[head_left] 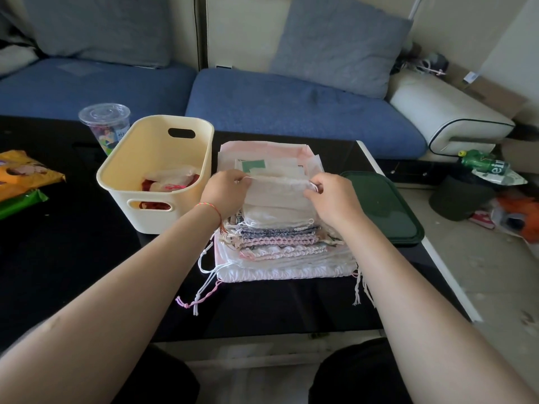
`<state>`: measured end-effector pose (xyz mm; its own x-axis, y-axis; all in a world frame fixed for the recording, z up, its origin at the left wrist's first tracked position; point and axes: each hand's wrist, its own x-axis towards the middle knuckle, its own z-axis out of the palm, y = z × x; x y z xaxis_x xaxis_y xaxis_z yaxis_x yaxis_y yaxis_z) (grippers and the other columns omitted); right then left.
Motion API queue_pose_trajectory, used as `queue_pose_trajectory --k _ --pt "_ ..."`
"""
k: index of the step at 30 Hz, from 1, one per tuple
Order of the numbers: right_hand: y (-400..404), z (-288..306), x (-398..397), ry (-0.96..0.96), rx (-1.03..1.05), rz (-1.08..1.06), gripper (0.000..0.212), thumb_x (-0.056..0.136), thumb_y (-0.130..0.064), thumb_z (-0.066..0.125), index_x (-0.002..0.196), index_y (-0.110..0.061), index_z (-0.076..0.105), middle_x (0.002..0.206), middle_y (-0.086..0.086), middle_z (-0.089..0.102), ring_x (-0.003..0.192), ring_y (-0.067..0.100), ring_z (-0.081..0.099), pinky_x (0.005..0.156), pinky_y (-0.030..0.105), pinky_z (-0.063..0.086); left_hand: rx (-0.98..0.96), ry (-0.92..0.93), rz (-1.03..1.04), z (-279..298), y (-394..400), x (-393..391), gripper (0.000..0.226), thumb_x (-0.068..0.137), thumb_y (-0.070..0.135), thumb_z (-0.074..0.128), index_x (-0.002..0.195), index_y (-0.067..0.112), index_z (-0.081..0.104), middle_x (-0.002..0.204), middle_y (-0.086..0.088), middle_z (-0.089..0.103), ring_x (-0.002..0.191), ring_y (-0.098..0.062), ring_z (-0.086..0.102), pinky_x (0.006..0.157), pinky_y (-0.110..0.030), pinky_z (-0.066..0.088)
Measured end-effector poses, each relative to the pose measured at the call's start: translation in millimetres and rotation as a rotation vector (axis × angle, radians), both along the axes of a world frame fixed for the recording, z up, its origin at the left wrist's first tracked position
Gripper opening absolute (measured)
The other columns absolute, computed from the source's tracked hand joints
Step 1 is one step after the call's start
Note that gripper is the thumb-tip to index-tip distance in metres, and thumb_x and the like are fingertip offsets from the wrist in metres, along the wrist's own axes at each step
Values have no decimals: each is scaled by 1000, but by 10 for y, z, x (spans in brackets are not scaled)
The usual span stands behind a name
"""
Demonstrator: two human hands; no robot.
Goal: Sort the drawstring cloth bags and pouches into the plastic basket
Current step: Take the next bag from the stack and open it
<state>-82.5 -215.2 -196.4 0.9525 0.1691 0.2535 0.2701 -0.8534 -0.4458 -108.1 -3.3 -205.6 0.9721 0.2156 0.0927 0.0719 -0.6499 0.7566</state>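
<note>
A stack of drawstring cloth bags (280, 252) lies on the black table (87, 258), cords trailing off its near edge. On top lies a thin white pouch (277, 191). My left hand (226, 193) pinches its left upper corner and my right hand (329, 196) pinches its right corner by the cord. The cream plastic basket (122, 182) stands just left of the stack. Inside it lie a white pouch (172, 177) and red cloth (150, 185).
A lidded plastic cup (106, 123) stands behind the basket. Snack packets (23, 176) lie at the table's left edge. A dark green lid (382, 208) rests right of the stack. A blue sofa (291, 109) runs behind the table; clutter covers the floor at right.
</note>
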Motion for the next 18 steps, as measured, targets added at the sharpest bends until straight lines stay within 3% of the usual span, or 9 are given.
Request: queue_pose_trajectory --k 4,9,12,15,18 --pt "-76 -8 17 -42 6 -19 36 95 -24 61 73 4 64 70 18 65 69 32 62 66 40 52 -24 64 15 3 4 3 27 96 25 50 75 12 59 69 -2 52 80 -26 50 67 -28 33" --pt "-123 -41 56 129 238 -68 34 95 -17 62 69 5 65 66 16 68 61 33 68 65 48 60 -142 108 80 75 -36 -24 30 89 36 51 72 13 49 69 -6 48 66 -23 45 65 -33 38" --pt "-151 -38 61 119 229 -158 26 94 -12 57 75 2 68 72 14 69 70 32 69 71 46 59 90 154 78 32 22 -28 30 90 36 48 68 15 48 76 -7 57 73 -27 53 66 -30 41" --pt "-203 -17 86 146 277 -299 24 93 -9 48 82 0 67 81 10 68 78 30 66 75 45 57 256 189 106 -25 49 -52 42 93 35 44 57 14 46 68 -6 52 71 -30 52 63 -28 38" --pt "-176 32 89 339 672 -363 21 83 -6 48 66 -2 60 72 10 62 70 27 61 78 46 60 96 225 109 15 -20 -32 45 94 39 44 58 13 49 62 -4 49 61 -24 48 64 -29 36"
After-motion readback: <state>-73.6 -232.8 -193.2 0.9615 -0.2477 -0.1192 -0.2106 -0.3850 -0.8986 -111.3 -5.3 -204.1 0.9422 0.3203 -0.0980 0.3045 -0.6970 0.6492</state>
